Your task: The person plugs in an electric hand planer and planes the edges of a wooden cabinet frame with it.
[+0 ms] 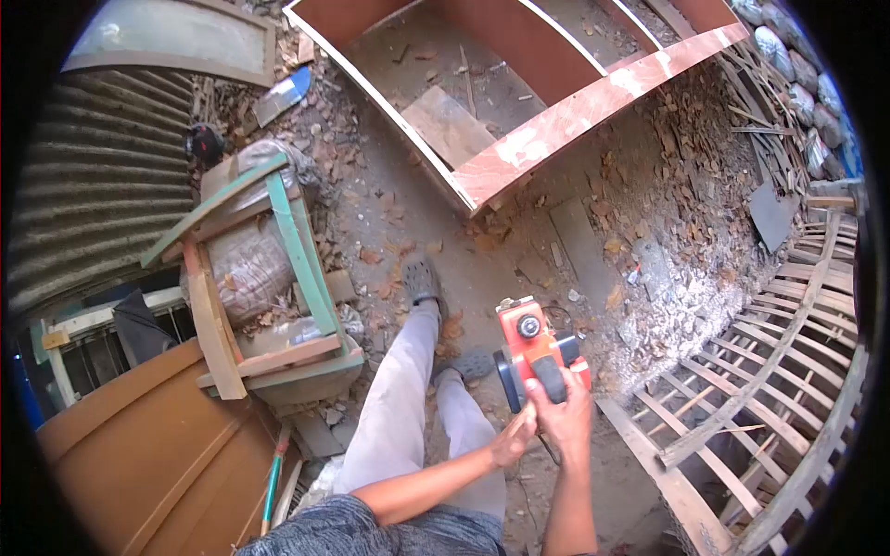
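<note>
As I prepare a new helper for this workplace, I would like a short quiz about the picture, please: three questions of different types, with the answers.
1. The power tool in the right hand is mainly: A) blue; B) orange-red; C) green.
2. True or false: the slatted wooden panel lies to the right of the tool in the picture.
3. Fill the gap: the shoes on the person's feet are ____.

Key: 1. B; 2. True; 3. grey.

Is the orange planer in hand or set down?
In hand: the right hand grips the planer above the ground, with the left hand close by.
</note>
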`<state>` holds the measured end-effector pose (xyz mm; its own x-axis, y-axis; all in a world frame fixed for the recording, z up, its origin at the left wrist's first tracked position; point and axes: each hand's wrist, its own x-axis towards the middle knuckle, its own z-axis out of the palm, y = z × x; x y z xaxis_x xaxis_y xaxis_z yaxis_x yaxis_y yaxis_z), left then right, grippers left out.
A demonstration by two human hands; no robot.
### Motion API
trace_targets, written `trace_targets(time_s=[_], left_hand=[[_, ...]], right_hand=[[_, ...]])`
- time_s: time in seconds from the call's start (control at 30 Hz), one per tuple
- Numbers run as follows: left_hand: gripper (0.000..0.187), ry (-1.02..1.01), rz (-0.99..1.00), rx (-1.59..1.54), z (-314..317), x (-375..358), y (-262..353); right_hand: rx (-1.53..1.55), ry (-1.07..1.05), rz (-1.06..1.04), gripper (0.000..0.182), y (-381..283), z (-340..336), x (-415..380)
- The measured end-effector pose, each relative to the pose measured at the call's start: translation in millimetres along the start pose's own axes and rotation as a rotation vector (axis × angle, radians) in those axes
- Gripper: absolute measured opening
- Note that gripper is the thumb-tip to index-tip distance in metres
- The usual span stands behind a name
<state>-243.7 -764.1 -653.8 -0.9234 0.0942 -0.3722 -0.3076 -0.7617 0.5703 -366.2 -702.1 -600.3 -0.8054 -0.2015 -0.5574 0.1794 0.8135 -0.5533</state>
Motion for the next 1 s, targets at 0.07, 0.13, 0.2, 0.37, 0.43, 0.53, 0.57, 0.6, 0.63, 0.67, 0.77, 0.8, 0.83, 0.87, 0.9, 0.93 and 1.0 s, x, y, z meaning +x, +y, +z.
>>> trace_targets(time_s=[0.07,0.13,0.2,0.37,0.43,0.53,0.57,0.6,0.63,0.67,0.77,0.8,0.83,0.87,0.9,0.93,1.0], left_hand=[[0.116,-0.124,-0.049,0.047,-10,18,21],[0.112,-0.25,-0.247,0.346,-20,38,76],[0.086,-0.345,-0.398,0.807,-30,50,170],[0.084,0.222,-0.374,0.601,-120,16,251],[0.086,0.428,-0.407,0.852,-192,-1,228],[0.093,0.452,-0.643,1.468,-267,-39,140],[0.095,0.418,-0.753,1.636,-274,-46,121],[0.095,0.438,-0.789,1.567,-275,-43,115],[0.095,0.459,-0.823,1.497,-278,-35,107],[0.095,0.482,-0.86,1.428,-281,-29,102],[0.089,0.545,-1.001,1.338,-266,8,120],[0.072,0.564,-0.928,1.335,-258,12,122],[0.071,0.582,-0.923,1.355,-257,14,116],[0.069,0.599,-0.914,1.375,-257,19,110],[0.068,0.616,-0.908,1.391,-257,20,104],[0.064,0.625,-0.889,1.384,-257,19,97],[0.058,0.647,-0.844,1.367,-257,20,89]], right_hand=[[0.037,-0.058,0.051,0.046,8,-16,12],[0.142,-0.08,0.075,0.049,-3,-23,16],[0.142,-0.094,0.096,0.05,-19,-26,19],[0.123,-0.282,0.094,0.052,-81,-28,68],[0.046,-0.276,-0.034,0.046,-62,-9,89],[-0.025,-0.226,-0.146,0.032,-74,12,120],[-0.049,-0.223,-0.174,0.031,-75,21,130],[-0.071,-0.22,-0.2,0.03,-70,30,138],[-0.094,-0.217,-0.226,0.029,-67,39,147],[-0.06,-0.185,-0.273,0.028,-67,47,156],[-0.025,-0.214,-0.21,0.029,-69,59,181],[0.027,-0.187,-0.235,0.029,-71,63,187],[0.028,-0.187,-0.256,0.03,-69,66,193],[0.027,-0.184,-0.28,0.03,-67,69,200],[0.024,-0.185,-0.301,0.03,-64,73,205],[0.025,-0.197,-0.291,0.03,-60,77,210],[0.022,-0.218,-0.276,0.03,-57,85,221]])
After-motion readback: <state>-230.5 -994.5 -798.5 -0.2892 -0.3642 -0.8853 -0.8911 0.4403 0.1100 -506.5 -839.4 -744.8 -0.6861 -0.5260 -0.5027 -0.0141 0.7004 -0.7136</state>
